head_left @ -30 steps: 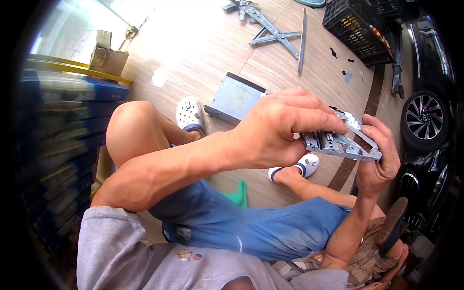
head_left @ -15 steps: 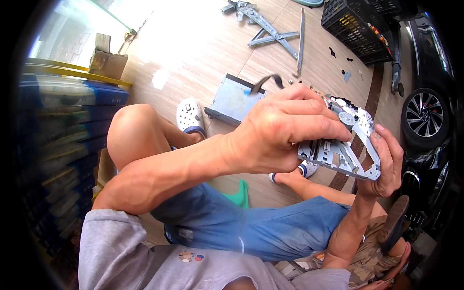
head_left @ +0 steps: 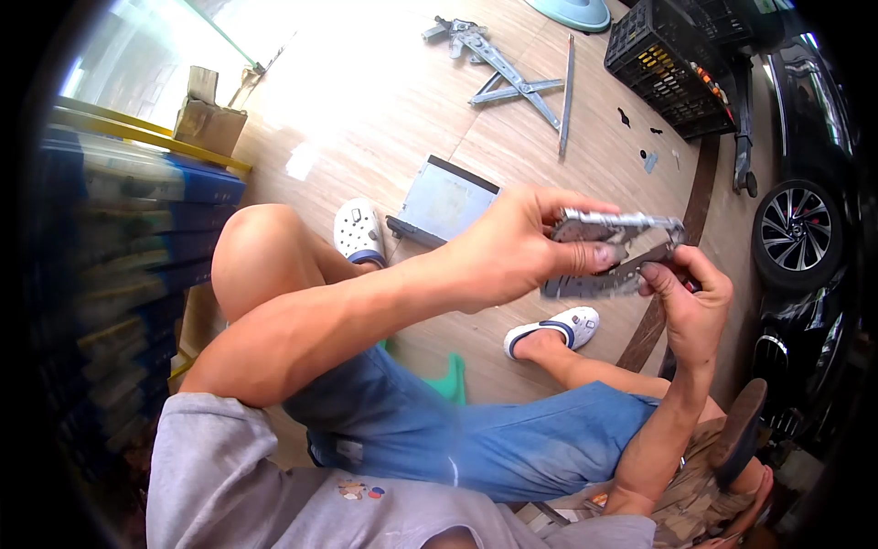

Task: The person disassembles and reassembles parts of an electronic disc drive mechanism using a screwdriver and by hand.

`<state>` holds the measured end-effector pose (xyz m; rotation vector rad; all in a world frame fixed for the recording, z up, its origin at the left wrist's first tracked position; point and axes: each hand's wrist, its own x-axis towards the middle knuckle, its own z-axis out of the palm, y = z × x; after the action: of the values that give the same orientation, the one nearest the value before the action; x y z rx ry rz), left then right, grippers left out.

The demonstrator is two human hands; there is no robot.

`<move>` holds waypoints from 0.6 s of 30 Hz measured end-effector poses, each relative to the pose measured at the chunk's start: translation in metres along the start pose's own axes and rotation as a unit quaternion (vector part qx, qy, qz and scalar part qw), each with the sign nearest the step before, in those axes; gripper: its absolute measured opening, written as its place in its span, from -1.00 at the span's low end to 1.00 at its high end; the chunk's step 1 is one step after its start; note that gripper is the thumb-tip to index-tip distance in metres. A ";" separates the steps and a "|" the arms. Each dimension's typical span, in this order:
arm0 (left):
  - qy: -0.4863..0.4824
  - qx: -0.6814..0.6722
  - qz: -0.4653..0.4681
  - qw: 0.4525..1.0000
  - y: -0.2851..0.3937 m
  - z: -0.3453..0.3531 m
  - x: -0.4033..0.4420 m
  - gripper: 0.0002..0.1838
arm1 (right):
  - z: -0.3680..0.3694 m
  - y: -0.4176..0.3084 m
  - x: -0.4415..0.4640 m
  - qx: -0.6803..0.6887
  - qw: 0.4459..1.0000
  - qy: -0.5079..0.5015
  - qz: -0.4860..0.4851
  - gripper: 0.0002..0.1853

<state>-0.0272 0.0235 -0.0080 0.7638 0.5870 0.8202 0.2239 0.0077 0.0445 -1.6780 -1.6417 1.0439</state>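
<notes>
Left hand (head_left: 514, 245) and right hand (head_left: 697, 306), mine, both grip the metal mechanism frame (head_left: 644, 242), right of the flat metal box (head_left: 446, 201); it looks uncased, not yet set down.

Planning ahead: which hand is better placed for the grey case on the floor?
Probably the left hand: it looks nearer the grey case. Both hold the metal part, so the right hand should support it.
</notes>
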 end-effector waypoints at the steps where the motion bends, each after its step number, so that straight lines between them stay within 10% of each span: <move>1: 0.012 -0.028 -0.001 1.000 0.000 0.002 0.000 -0.56 | 0.001 -0.002 0.000 0.023 1.000 0.004 0.016 -0.85; 9: 0.062 -0.063 -0.089 0.992 0.006 0.003 -0.005 -0.66 | -0.012 -0.006 0.002 -0.040 0.978 0.197 -0.059 -0.82; 18: 0.064 -0.091 -0.132 0.985 -0.022 0.015 -0.004 -0.75 | -0.046 -0.061 -0.024 0.082 0.791 0.472 -0.380 -0.69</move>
<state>-0.0088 0.0050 -0.0156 0.4557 0.7008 0.6691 0.2303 -0.0044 0.1235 -0.9384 -1.2374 -0.0985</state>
